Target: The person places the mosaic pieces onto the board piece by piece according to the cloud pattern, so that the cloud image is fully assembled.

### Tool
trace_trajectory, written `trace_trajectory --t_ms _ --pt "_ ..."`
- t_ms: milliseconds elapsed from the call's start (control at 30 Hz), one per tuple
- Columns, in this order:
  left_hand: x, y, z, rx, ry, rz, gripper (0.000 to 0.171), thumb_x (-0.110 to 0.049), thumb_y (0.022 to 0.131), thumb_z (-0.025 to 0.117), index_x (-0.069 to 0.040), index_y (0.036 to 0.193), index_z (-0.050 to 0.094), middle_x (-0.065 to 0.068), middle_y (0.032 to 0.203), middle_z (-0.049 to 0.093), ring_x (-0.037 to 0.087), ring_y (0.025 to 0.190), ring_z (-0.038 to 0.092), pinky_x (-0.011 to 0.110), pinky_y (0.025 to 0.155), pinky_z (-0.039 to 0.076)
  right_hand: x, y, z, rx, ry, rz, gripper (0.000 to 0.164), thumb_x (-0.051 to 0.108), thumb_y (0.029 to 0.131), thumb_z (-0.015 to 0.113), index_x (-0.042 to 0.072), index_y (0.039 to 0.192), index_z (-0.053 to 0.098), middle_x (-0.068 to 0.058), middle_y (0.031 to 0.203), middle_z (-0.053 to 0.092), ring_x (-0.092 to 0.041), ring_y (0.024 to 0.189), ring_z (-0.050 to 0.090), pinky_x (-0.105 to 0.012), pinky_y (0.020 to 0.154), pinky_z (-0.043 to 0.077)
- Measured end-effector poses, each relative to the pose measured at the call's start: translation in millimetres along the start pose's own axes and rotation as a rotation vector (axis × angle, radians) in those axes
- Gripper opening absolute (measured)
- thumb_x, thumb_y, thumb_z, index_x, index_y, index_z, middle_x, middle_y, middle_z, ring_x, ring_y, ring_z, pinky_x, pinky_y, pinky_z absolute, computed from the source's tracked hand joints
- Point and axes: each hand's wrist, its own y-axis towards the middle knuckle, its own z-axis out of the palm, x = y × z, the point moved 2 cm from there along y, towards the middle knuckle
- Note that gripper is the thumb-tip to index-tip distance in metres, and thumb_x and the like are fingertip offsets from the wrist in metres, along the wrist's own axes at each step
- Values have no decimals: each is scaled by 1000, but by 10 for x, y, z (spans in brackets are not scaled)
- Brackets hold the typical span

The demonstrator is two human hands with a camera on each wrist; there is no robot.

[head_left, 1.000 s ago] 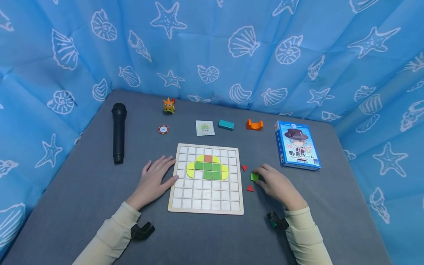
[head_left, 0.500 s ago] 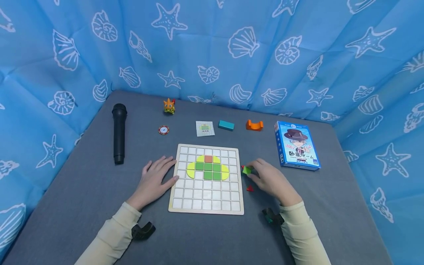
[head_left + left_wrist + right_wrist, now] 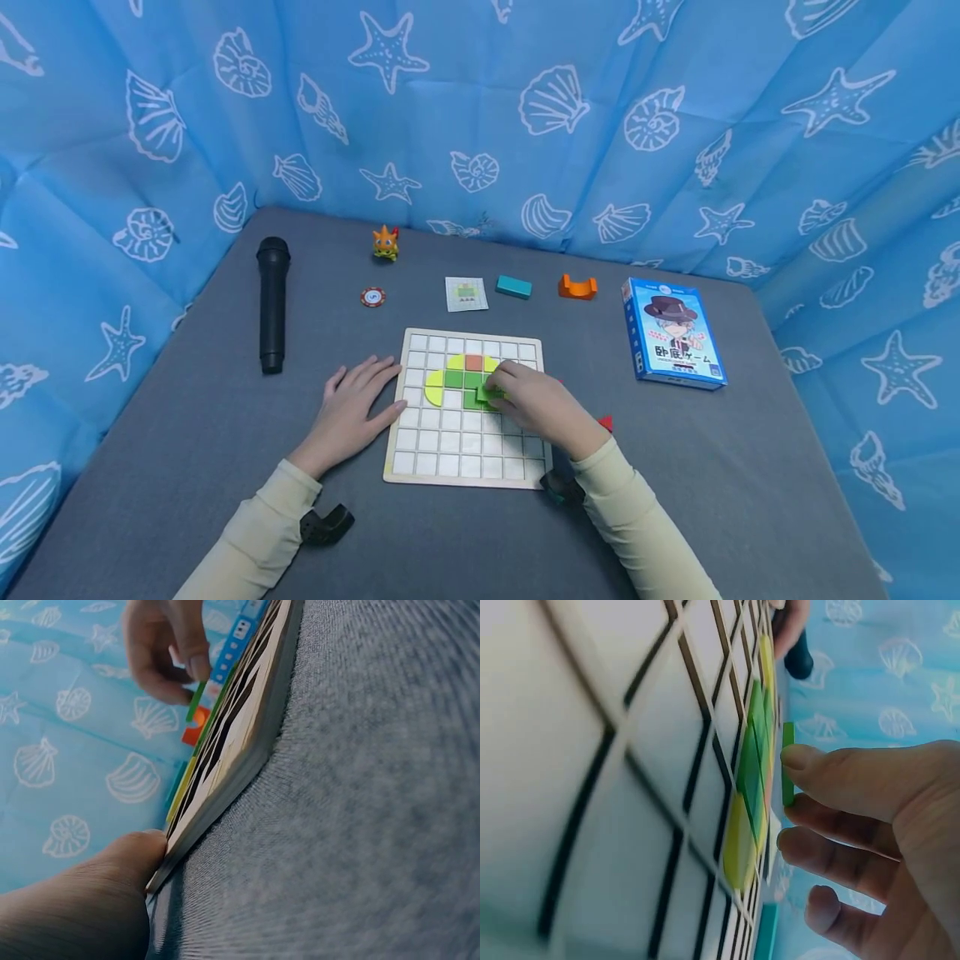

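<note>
A wooden grid board (image 3: 427, 462) lies mid-table, with white cells and green, yellow and one reddish tile (image 3: 473, 362) set in its upper part. Over these tiles my right hand (image 3: 542, 407) pinches a green square tile (image 3: 788, 765) between thumb and fingers. In the right wrist view the tile stands edge-on, apart from the board's surface. My left hand (image 3: 347, 417) rests flat on the table with straight fingers, its fingertips and thumb touching the board's left edge. A red triangle tile (image 3: 606, 423) shows partly beyond the right wrist; another is mostly hidden.
A patterned card (image 3: 467, 294), teal block (image 3: 513, 287), orange arch (image 3: 577, 287), poker chip (image 3: 372, 297) and small figurine (image 3: 386, 243) lie behind the board. A black microphone (image 3: 273, 304) is at left, a blue game box (image 3: 675, 333) at right. Curtains (image 3: 480, 108) surround the table.
My right hand has carried the green square tile leftward from beside the board to above the placed tiles. The left hand stays at the board's edge.
</note>
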Motion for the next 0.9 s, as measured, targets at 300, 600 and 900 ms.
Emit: trace_trajectory --t_ms 300,600,900 --pt "-10 -5 -12 1 -1 4 59 -51 94 53 -21 144 44 4 151 39 27 143 26 60 111 9 170 171 106 17 -31 -92 21 20 86 73 16 106 67 5 99 62 -7 88 59 -24 78 52" --pt "4 -2 3 -3 -1 9 59 -52 94 52 -22 145 44 3 151 39 26 143 26 60 112 9 250 264 159 28 -35 -106 19 23 87 72 15 105 69 4 101 63 -8 91 61 -25 81 53" --pt "14 0 9 -10 4 15 59 -53 94 52 -22 144 44 3 151 39 27 143 26 60 111 10 298 299 168 52 -56 -103 22 24 87 72 15 107 69 4 103 64 -8 94 61 -25 84 52"
